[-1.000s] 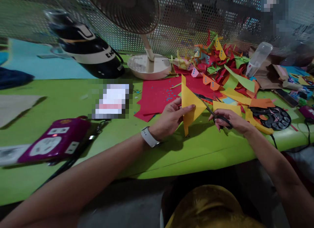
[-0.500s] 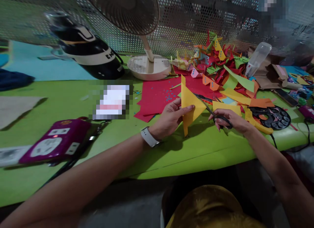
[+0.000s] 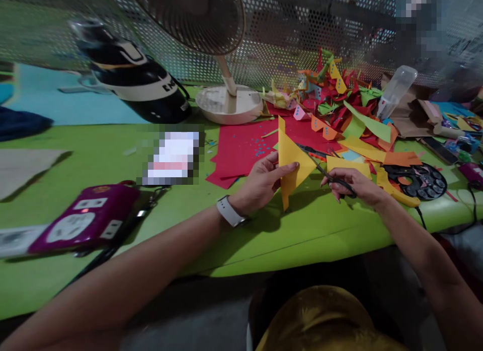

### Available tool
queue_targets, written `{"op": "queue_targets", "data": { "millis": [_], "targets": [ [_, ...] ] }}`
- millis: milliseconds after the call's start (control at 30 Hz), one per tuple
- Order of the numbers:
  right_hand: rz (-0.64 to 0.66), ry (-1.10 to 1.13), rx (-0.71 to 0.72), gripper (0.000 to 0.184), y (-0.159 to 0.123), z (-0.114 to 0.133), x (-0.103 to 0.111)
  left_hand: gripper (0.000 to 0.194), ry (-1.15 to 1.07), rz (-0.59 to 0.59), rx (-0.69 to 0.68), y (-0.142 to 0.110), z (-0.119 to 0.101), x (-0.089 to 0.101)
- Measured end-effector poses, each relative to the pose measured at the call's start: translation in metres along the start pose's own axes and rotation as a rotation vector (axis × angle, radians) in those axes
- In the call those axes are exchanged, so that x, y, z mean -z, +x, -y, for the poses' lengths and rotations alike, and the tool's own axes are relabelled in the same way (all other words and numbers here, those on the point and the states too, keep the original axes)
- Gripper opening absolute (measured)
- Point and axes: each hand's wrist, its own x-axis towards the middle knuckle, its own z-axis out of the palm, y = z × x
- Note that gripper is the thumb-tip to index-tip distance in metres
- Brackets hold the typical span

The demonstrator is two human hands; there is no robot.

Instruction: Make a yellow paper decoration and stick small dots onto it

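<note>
Left grip (image 3: 266, 182): pinching yellow paper, thumb on the near face, fingers behind.
Yellow paper (image 3: 292, 157): one, roughly triangular; in the left grip, above the desk (image 3: 271, 250), upright edge at the thumb side, one corner toward the right grip.
Right grip (image 3: 349, 182): fingers curled around the scissors' handles, to the right of the left grip.
Scissors (image 3: 341, 183): one pair, dark; blades slanting up and left from the right grip to the paper's right corner. Whether the blades close on the paper: cannot tell.
Watch (image 3: 229, 211): one, pale strap, on the wrist just behind the left grip.
Red sheets (image 3: 241, 149): flat, just beyond the left grip, strewn with small blue specks.
Paper pile (image 3: 332, 107): red, orange, yellow, green and pink pieces, some dotted; well beyond both grips.
Black tray (image 3: 433, 182): one, round, compartmented, right of the right grip.
Yellow tool (image 3: 400, 192): one, curved, between the right grip and the tray; type unclear.
Clear bottle (image 3: 400, 89): one, tilted, beyond and right of the right grip.
Fan (image 3: 245, 112): one, white base, beyond the left grip.
Black bottle (image 3: 151, 89): one, pale band, left of the fan, far from the left grip.
Purple device (image 3: 90, 215): one, strap attached, well left of the left grip.
Blue sheet (image 3: 113, 107): flat, beside the black bottle, far left of both grips.
</note>
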Motion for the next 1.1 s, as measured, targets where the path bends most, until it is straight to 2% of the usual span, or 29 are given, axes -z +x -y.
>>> {"op": "queue_targets", "data": {
  "millis": [400,733,1100],
  "targets": [
    [-0.051,0.118,-0.023,0.038,0.004,-0.008,-0.001,0.025,0.025,0.040,0.002,0.002,0.001,0.005],
    [-0.076,0.109,-0.041,0.037,0.004,-0.011,-0.001,0.021,0.038,0.040,-0.006,0.004,0.003,0.006],
    [-0.055,0.102,-0.043,0.040,0.003,-0.007,-0.005,0.026,-0.014,0.031,0.071,-0.001,0.004,0.001]
  ]
}}
